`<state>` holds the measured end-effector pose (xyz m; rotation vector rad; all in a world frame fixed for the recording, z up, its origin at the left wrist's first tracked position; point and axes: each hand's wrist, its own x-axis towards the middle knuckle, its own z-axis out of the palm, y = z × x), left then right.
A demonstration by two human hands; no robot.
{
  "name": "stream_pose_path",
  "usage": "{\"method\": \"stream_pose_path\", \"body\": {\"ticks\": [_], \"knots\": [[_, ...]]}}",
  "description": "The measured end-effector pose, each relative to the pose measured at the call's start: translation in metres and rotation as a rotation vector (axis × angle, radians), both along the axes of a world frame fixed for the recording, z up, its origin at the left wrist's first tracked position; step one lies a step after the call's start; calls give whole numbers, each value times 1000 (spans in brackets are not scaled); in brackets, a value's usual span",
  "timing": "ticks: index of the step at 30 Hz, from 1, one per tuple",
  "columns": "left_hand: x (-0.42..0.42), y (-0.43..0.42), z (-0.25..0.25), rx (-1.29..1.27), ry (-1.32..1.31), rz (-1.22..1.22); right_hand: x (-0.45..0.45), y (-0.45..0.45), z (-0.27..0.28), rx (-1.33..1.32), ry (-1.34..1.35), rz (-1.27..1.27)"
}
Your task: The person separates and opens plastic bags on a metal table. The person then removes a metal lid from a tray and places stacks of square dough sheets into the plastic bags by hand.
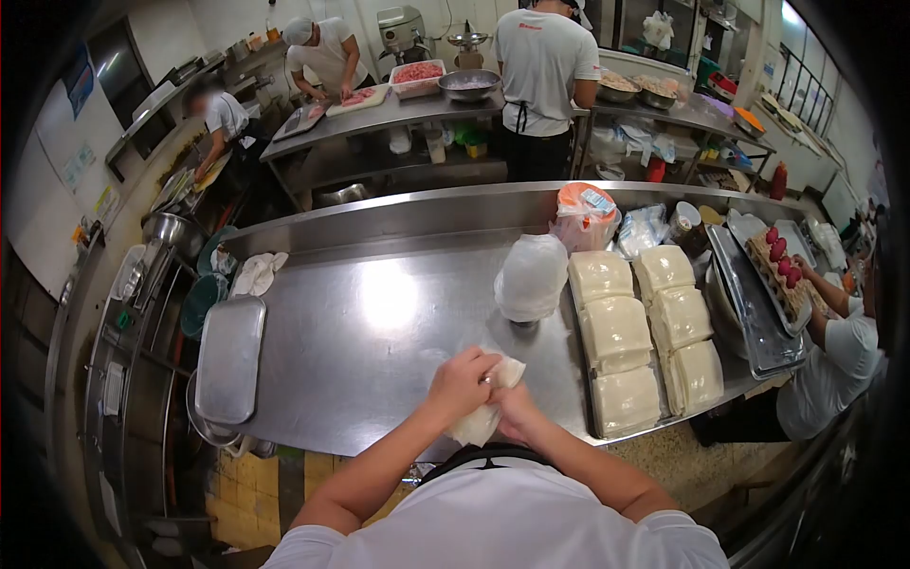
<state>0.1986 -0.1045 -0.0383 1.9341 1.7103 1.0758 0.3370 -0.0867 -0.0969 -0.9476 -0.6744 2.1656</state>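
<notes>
Near the front edge of the steel table, a pale, crumpled cloth-like piece (477,425) is gripped between both hands. My left hand (461,384) has its fingers curled round its upper part. Lower and to the right, my right hand (518,413) is closed on the same piece, its fingertips partly hidden. Beyond the hands stands a rounded bundle wrapped in white plastic (531,277). To the right, stacks of pale, flat sheets (616,332) lie in two rows on a dark tray.
A metal tray (230,360) and a white cloth (258,275) lie on the table's left side. An orange-lidded tub (584,216) stands at the back. At the right, a person (834,356) handles an egg carton. Several people work beyond.
</notes>
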Motion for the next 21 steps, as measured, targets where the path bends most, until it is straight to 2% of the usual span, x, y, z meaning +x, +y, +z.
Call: {"method": "stream_pose_path", "body": {"ticks": [1, 4, 7, 10, 13, 16, 19, 21], "knots": [[-2, -6, 1, 2, 11, 35, 3, 3, -1, -16, 33, -44], [-24, -18, -37, 77, 193, 343, 12, 14, -3, -73, 117, -143], [-39, -32, -45, -460, 275, 319, 20, 27, -26, -207, 202, -121], [-29, -37, -48, -405, 268, 233, 12, 34, -49, -142, 33, -186], [-24, -36, -52, -369, 255, 292, 12, 55, -93, -330, 48, -168], [-19, -40, -74, -501, 326, 292, 11, 53, -91, -315, 287, -181], [-8, -44, -78, -416, 241, 248, 12, 46, -107, -275, 197, -162], [-3, -46, -84, -402, 264, 257, 11, 45, -118, -359, 145, -172]]}}
